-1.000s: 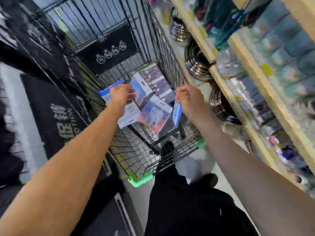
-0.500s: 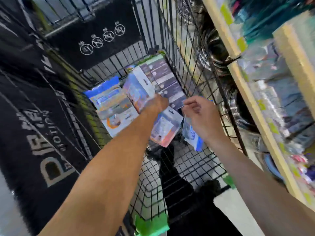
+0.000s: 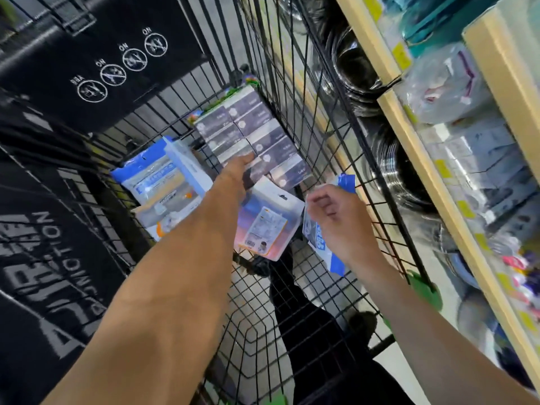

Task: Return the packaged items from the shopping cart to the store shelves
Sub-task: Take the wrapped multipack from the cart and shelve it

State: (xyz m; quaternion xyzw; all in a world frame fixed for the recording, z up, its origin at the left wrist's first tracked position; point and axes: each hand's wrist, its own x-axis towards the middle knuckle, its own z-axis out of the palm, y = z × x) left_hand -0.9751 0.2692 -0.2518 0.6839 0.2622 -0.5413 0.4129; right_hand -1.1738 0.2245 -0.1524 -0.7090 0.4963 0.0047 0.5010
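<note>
While the black wire shopping cart (image 3: 292,118) sits hard against the store shelves (image 3: 415,141), this is a picking moment, so the advice: lift one pack cleanly off the heap, don't drag its neighbours.

Far left in the cart, a blue-and-white pouch (image 3: 152,176) lies over an orange-and-white pack (image 3: 163,220). Next, the left hand (image 3: 239,176) reaches deep and touches the large purple multipack (image 3: 251,133) at the back; whether its fingers curl or lie flat, I cannot tell. Just below it lies a pastel carded pack (image 3: 268,223).

Further right, the right hand (image 3: 333,220) pinches a small blue-and-white packet (image 3: 321,241), held above the cart floor.

The count: five packages I can make out, four in the cart, one in hand. Two hands, one cart.
</note>
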